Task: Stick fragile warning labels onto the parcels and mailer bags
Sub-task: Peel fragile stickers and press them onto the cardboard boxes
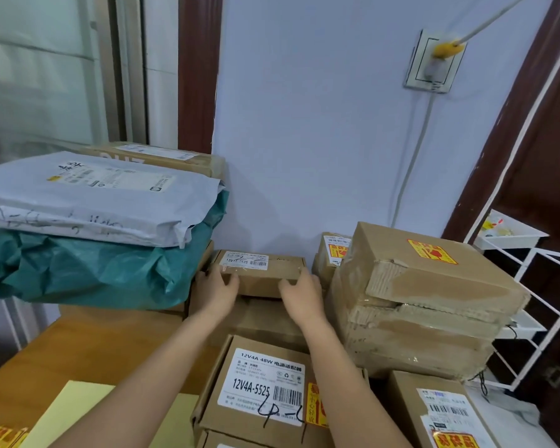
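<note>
Partway through: several parcels labelled; others bare.
Left hand [219, 286] and right hand [301, 297] grip an unlabelled small box [261, 273]; battered box [434, 276] already stickered.

We cannot read the small print on the far box's label [246, 260]. At six o'clock the frame edge cuts off the fragile label sheet [0, 436] and the near right box [440, 412]. The near box [262, 392] is partly hidden behind the right forearm [346, 376].
</note>
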`<state>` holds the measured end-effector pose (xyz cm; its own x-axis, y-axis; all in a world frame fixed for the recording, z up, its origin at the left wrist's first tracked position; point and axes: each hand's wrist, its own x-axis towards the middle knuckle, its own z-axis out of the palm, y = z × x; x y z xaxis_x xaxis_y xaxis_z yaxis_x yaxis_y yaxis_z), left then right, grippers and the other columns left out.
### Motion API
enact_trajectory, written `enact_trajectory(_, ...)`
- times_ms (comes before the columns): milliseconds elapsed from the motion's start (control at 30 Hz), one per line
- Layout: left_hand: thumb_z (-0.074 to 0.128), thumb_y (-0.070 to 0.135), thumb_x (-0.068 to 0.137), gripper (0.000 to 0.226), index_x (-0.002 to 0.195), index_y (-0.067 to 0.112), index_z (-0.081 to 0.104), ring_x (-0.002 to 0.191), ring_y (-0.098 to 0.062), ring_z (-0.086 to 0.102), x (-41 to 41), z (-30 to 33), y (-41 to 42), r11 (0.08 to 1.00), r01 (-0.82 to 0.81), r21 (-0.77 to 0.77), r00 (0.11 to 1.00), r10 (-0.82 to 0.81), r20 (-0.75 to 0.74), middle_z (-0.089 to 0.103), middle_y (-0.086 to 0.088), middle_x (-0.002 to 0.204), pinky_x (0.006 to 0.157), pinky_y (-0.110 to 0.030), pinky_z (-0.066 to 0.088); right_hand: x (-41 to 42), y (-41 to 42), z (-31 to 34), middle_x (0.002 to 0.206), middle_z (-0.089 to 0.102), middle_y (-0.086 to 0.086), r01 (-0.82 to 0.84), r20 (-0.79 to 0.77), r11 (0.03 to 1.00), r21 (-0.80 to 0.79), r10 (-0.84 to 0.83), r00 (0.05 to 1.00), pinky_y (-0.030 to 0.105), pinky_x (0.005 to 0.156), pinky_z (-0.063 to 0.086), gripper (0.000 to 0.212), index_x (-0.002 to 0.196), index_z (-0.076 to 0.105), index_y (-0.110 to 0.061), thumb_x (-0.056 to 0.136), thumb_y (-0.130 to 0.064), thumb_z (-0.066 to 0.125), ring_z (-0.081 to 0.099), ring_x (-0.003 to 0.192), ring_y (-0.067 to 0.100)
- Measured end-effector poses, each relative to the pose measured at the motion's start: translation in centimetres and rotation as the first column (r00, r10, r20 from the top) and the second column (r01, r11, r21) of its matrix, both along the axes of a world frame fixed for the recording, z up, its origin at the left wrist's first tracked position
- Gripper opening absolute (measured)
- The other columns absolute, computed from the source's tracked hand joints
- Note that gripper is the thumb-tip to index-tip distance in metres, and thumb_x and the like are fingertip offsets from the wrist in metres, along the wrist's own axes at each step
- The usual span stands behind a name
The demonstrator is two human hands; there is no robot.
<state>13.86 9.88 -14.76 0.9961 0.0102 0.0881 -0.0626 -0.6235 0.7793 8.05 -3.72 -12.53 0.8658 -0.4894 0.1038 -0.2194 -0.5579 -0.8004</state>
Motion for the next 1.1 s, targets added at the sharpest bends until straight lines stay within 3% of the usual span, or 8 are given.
enact_trajectory(167,0.042,0.033,0.099,0.039,0.13,0.009,0.043,0.088,-0.024,0.05,-2.3,1.9,0.6,0.989,-0.006,-0.148,0.999,0.011,0.035,0.054,-0.014,0.123,0.073,-0.03,0.037,-2.1,1.1,2.9,0.128,0.041,0.011,-0.033,0.097,0.999,-0.038,0.036,0.995,0.029,0.093,0.039,0.037,0.126,0.047,-0.006,0.091,-0.019,0.049,0.045,0.118,0.028)
enact_trajectory(367,0.035,0.046,0.099,0.056,0.143,0.012,0.026,0.127,-0.038,0.043,-4.6,2.5,1.8,0.967,0.005,-0.254,0.997,-0.025,-0.076,0.042,-0.011,0.144,0.106,-0.042,0.034,-5.8,2.9,6.5,0.14,0.029,0.006,-0.03,0.271,0.992,-0.123,0.063,0.961,0.022,0.088,0.037,0.048,0.14,0.036,-0.007,0.094,-0.018,0.048,0.049,0.115,0.021)
enact_trajectory(467,0.036,0.048,0.098,0.059,0.142,0.009,0.029,0.119,-0.041,0.049,-6.5,2.7,2.1,0.95,-0.01,-0.312,0.996,-0.018,-0.087,0.05,-0.019,0.134,0.099,-0.041,0.039,-8.0,3.7,8.2,0.137,0.034,0.006,-0.044,0.386,0.982,-0.182,0.112,0.915,0.016,0.089,0.032,0.046,0.138,0.039,-0.004,0.094,-0.014,0.048,0.046,0.115,0.013)
enact_trajectory(567,0.042,0.039,0.098,0.044,0.127,0.006,0.045,0.111,-0.035,0.054,-8.3,3.3,2.3,0.875,-0.003,-0.485,0.998,-0.028,-0.056,0.056,-0.017,0.122,0.093,-0.035,0.042,-10.3,4.4,9.1,0.128,0.038,0.002,-0.009,0.481,0.973,-0.23,0.122,0.868,0.006,0.079,0.032,0.044,0.137,0.043,-0.006,0.094,-0.012,0.048,0.043,0.088,-0.013)
enact_trajectory(700,0.051,0.031,0.095,0.023,0.089,0.009,0.05,0.09,-0.024,0.056,-10.5,3.9,2.2,0.721,-0.012,-0.692,0.997,-0.042,-0.061,0.056,-0.007,0.094,0.093,-0.048,0.05,-13.5,4.4,9.6,0.115,0.037,-0.007,0.08,0.574,0.977,-0.195,0.047,0.817,0.013,0.092,0.027,0.045,0.137,0.045,-0.011,0.092,-0.01,0.049,0.04,0.106,0.003)
enact_trajectory(800,0.052,0.035,0.095,0.03,0.105,0.007,0.049,0.093,-0.021,0.056,-12.4,4.2,2.2,0.646,-0.029,-0.763,0.989,-0.094,-0.118,0.057,-0.005,0.1,0.086,-0.042,0.052,-15.9,3.9,9.5,0.114,0.035,-0.007,0.158,0.607,0.975,-0.155,-0.032,0.794,0.016,0.092,0.025,0.044,0.136,0.046,-0.011,0.092,-0.011,0.05,0.032,0.109,0.004)
enact_trajectory(967,0.052,0.042,0.094,0.026,0.091,0.016,0.06,0.095,-0.027,0.063,-15.5,3.3,2.4,0.65,0.008,-0.76,0.984,-0.14,-0.109,0.068,-0.009,0.102,0.091,-0.047,0.051,-19.8,3.2,7.9,0.112,0.034,-0.003,0.251,0.613,0.964,-0.086,-0.148,0.776,0.014,0.09,0.02,0.046,0.137,0.047,-0.015,0.091,-0.016,0.055,0.029,0.112,0.01)
enact_trajectory(1100,0.056,0.045,0.089,0.031,0.085,0.015,0.052,0.091,-0.027,0.06,-18.9,2.9,3.2,0.706,0.057,-0.706,0.998,-0.054,0.027,0.06,-0.013,0.105,0.074,-0.036,0.047,-22.7,3.0,6.1,0.11,0.032,-0.002,0.306,0.59,0.952,-0.011,-0.241,0.771,0.015,0.092,0.018,0.051,0.14,0.045,-0.018,0.09,-0.019,0.058,0.021,0.101,0.002)
